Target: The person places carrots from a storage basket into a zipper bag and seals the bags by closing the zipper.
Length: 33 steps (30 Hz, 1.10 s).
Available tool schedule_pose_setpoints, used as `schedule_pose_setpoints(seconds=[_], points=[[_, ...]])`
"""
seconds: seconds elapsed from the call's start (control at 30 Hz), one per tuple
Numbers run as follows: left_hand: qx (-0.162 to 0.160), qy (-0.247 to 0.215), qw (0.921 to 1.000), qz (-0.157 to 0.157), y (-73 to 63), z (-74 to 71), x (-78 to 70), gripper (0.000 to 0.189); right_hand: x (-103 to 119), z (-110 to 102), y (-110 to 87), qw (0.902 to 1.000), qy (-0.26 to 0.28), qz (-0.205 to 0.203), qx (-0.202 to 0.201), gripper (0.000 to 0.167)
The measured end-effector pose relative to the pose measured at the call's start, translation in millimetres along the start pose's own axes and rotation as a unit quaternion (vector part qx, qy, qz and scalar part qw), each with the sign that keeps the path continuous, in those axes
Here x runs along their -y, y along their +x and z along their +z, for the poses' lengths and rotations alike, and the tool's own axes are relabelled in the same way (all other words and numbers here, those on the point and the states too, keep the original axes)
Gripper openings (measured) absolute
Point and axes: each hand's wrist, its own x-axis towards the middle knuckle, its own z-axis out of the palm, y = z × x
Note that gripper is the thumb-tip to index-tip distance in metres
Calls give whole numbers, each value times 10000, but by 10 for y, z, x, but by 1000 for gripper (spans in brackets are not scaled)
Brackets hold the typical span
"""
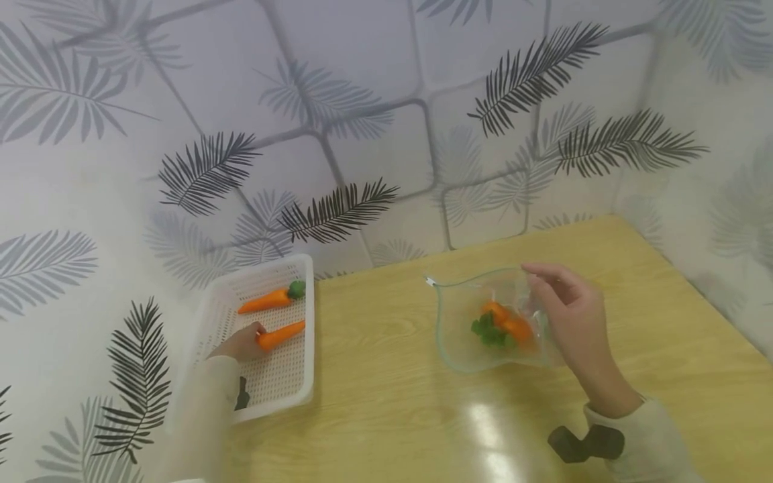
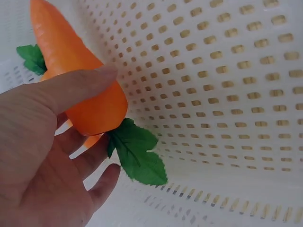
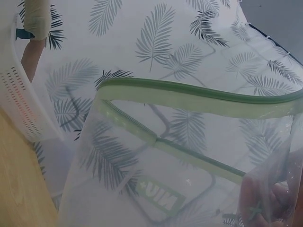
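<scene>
My left hand [image 1: 240, 342] reaches into the white perforated basket [image 1: 308, 365] and holds an orange carrot [image 1: 281, 335] with a green leafy top. In the left wrist view the thumb lies across the thick end of this carrot [image 2: 97, 101], with fingers beneath. A second carrot [image 1: 266, 301] lies deeper in the basket. My right hand [image 1: 570, 312] grips the right side of a clear zip bag [image 1: 455, 335] above the table. Orange carrots [image 1: 516, 329] with green leaves show through its film. In the right wrist view the bag's green-edged mouth [image 3: 189, 90] gapes apart.
The basket stands at the left of the wood-grain table [image 1: 374, 376], near the wall covering [image 1: 374, 161] with its leaf pattern. A small white slider [image 1: 430, 281] sits at the bag's left corner. A dark strap [image 1: 586, 444] crosses my right sleeve.
</scene>
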Motion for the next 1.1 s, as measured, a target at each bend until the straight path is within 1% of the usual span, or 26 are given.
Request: schedule_pose_setpoints(seconds=[0.1,0.2,0.3,0.4,0.5,0.57,0.67,0.77,0.93,1.03,1.1], points=[[-1,-98,9999,98,-38,-32,5,45,-6,5,-3,10000,-29,18,-18,16],[-44,-188,9993,327,-103,-101,-13,46,-19,9,-5,10000,-58,-1,-13,16],[-181,-107,9981,575,-165,-161,-44,45,-67,3,-1,10000,-20,23,10,16],[-272,56,9975,644,-230,-213,-85,45,-180,-15,14,10000,-5,62,16,17],[-282,64,9977,610,-279,-242,-100,48,-288,-30,30,10000,2,96,17,18],[-286,12,9974,656,-322,-256,-102,50,-321,-31,34,9999,-25,100,15,19],[-312,-174,9964,771,-402,-268,-109,53,-319,-25,34,9999,-29,110,21,19],[-308,-393,9955,800,-480,-280,-110,52,-323,-21,32,9999,22,111,15,18],[-351,-846,9936,655,-561,-313,-96,54,-332,-18,34,9996,260,89,27,19],[-428,-1169,9896,720,-595,-323,-115,55,-333,-15,32,9996,267,89,2,19],[-447,-1315,9869,826,-623,-322,-150,55,-330,-11,30,9997,222,106,-22,19]])
